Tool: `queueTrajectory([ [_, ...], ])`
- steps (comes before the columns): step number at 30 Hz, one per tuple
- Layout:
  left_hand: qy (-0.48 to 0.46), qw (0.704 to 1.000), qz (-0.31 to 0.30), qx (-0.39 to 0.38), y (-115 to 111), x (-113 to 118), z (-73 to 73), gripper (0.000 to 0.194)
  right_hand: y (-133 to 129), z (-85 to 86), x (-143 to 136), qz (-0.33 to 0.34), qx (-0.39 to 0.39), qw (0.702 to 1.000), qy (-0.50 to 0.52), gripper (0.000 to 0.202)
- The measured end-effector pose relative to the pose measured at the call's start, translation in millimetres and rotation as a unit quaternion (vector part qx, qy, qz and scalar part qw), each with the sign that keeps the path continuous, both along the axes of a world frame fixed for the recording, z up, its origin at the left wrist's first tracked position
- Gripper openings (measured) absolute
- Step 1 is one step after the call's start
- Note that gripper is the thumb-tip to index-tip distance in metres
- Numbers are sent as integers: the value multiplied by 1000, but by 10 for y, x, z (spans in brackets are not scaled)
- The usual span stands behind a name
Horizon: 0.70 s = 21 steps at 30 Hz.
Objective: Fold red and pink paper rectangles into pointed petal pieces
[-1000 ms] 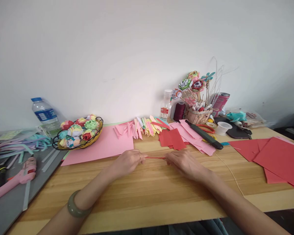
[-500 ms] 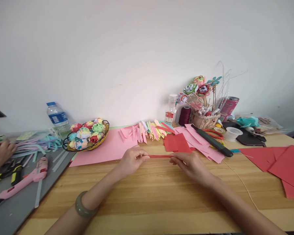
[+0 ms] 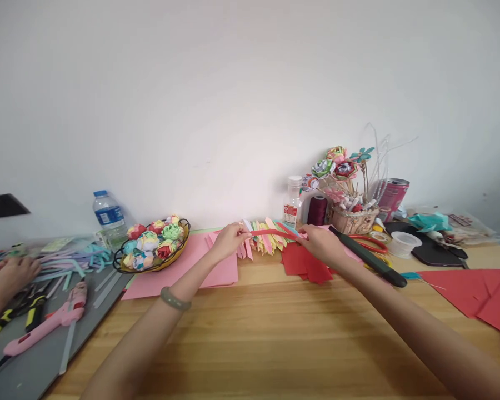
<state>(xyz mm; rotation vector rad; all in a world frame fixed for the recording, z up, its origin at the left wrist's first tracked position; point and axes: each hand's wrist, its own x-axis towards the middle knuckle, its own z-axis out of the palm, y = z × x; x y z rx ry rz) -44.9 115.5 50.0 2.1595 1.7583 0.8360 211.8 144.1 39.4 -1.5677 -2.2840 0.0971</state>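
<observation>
Red strip (image 3: pixel 270 231), apparently paper, slim, slightly arched, pinched by both hands (image 3: pixel 229 241).

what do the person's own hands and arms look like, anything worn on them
The left hand has a smooth, rounded, grey-green bangle around its wrist area. The right hand shows no bangle. Neither wears a glove, and no sleeves show.

one held red strip (image 3: pixel 267 231), two bottles (image 3: pixel 109 215)

A smooth, rounded grey-green bangle (image 3: pixel 174 301) circles the bare left forearm (image 3: pixel 145 333); material unclear. The right forearm (image 3: pixel 400 311) is bare.
</observation>
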Motion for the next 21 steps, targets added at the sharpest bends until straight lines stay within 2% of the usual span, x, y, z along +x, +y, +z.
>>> queueTrajectory([
  [1,10,1000,4,-5,105,-12,0,18,63,-7,-27,-8,-1,1000,-21,29],
  [3,27,999,21,-13,263,-23,-10,27,141,-42,-87,-18,-2,998,-56,32],
  [6,47,997,65,-3,348,-6,-42,30,192,-116,-164,-28,-1,996,-89,31],
  [10,71,989,122,51,237,56,-96,18,220,-158,-197,-27,2,994,-104,31],
  [12,82,985,130,79,143,90,-129,19,213,-132,-188,-24,4,995,-101,31],
  [17,109,984,95,109,-42,165,-239,15,152,33,-203,-20,10,997,-71,30],
  [21,115,985,72,108,-88,212,-319,15,161,134,-341,-6,-3,999,-37,29],
])
